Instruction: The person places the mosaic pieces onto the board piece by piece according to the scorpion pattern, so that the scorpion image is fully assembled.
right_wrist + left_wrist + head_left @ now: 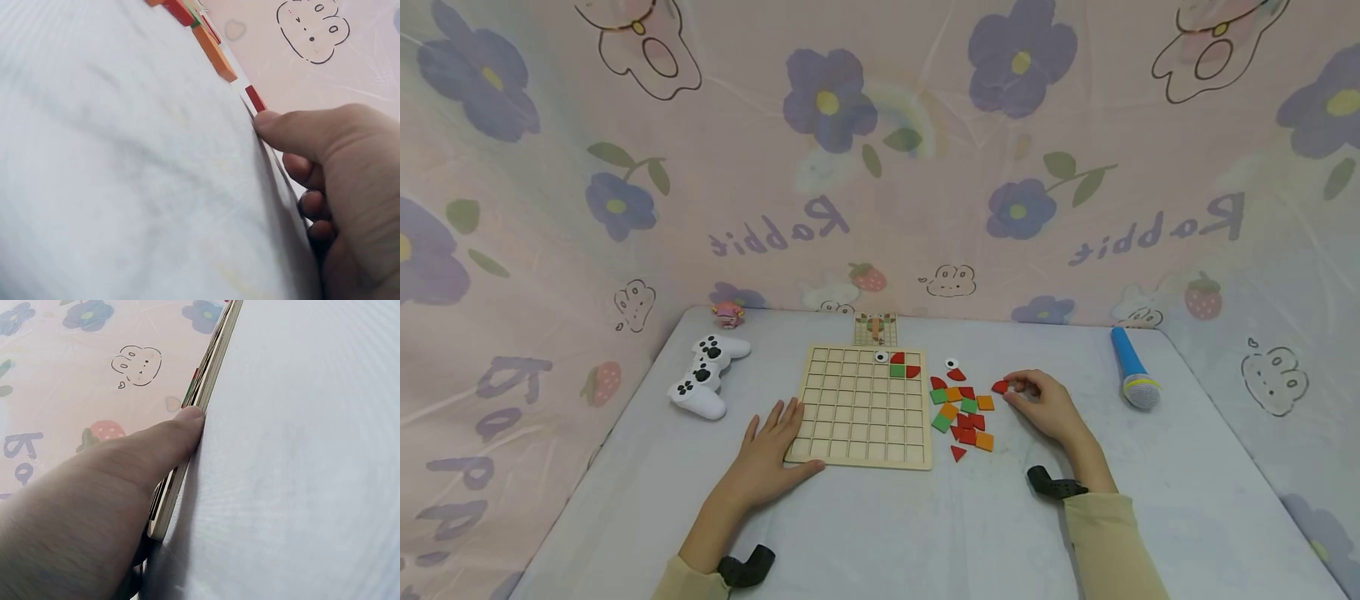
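A wooden grid board (842, 417) lies mid-table, with a round eye piece (882, 357), two red rounded pieces and a green square (897, 372) in its upper right cells. My left hand (763, 462) rests at the board's lower left corner, fingers straight along its left side; in the left wrist view the thumb touches the edge of the board (215, 362). To the right of the board, my right hand (1047, 408) pinches a red piece (1000, 387) between thumb and fingers. That red piece (255, 99) shows beyond the thumb tip in the right wrist view.
Loose red, green and orange pieces (967, 421) lie right of the board, near another eye piece (952, 364). A patterned card (876, 330) is behind the board. A white game controller (707, 375) and pink figurine (727, 314) sit left; a blue microphone (1131, 362) lies right.
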`<act>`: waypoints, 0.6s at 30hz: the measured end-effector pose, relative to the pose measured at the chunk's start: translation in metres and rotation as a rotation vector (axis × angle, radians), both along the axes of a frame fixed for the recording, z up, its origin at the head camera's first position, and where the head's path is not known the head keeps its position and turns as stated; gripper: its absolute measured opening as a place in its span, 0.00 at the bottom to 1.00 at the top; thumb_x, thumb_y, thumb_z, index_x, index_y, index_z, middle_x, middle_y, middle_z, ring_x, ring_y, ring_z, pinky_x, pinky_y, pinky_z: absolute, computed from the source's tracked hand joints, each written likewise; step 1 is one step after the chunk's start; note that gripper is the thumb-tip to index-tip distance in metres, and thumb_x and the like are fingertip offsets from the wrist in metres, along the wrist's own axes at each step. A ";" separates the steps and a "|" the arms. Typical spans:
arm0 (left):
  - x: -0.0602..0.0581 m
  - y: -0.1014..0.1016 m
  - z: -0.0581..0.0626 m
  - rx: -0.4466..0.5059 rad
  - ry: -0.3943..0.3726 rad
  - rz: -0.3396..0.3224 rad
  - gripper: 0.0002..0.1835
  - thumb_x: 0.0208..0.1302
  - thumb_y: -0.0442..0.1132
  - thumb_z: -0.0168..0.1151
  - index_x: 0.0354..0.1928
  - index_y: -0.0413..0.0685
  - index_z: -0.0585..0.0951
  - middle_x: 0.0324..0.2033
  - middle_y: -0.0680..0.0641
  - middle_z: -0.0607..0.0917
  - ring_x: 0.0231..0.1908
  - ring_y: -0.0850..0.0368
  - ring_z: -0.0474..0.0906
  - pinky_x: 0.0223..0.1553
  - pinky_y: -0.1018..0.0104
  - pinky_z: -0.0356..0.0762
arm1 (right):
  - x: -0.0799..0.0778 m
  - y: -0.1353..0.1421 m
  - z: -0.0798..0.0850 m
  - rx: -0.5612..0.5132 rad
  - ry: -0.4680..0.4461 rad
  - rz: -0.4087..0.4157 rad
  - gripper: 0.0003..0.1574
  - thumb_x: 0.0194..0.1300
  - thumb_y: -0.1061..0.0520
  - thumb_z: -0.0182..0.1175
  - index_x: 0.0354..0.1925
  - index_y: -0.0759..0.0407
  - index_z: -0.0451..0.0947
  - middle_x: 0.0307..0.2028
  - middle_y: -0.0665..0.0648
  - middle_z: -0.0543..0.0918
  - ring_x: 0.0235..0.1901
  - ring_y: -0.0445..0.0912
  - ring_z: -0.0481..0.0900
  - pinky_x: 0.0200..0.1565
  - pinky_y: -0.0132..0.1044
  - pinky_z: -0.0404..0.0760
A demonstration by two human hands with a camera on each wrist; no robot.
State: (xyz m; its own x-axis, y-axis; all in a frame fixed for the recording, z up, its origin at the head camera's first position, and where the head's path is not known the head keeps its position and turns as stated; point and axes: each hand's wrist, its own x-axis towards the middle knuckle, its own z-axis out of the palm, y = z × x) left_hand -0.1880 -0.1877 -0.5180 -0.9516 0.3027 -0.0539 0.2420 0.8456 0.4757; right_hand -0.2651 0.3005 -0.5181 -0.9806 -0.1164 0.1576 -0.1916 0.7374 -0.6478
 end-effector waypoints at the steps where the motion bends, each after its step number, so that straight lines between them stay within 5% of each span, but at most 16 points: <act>1: 0.000 0.000 0.000 0.001 0.000 0.000 0.57 0.68 0.70 0.63 0.83 0.39 0.54 0.83 0.39 0.53 0.84 0.37 0.41 0.79 0.29 0.32 | 0.000 0.000 0.000 0.002 -0.005 -0.003 0.19 0.74 0.55 0.69 0.58 0.62 0.84 0.45 0.60 0.84 0.45 0.53 0.76 0.51 0.49 0.77; 18: 0.002 0.000 0.001 0.009 0.010 -0.003 0.57 0.68 0.70 0.63 0.83 0.38 0.54 0.83 0.39 0.53 0.84 0.37 0.41 0.79 0.29 0.32 | 0.000 -0.001 -0.001 0.015 -0.024 0.008 0.20 0.72 0.57 0.69 0.59 0.63 0.83 0.48 0.63 0.84 0.51 0.58 0.78 0.63 0.60 0.77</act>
State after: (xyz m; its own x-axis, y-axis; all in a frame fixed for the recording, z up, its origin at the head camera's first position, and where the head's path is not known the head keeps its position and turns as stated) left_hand -0.1864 -0.1873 -0.5168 -0.9510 0.3063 -0.0417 0.2495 0.8404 0.4812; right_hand -0.2652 0.2998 -0.5190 -0.9831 -0.1268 0.1320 -0.1822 0.7456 -0.6410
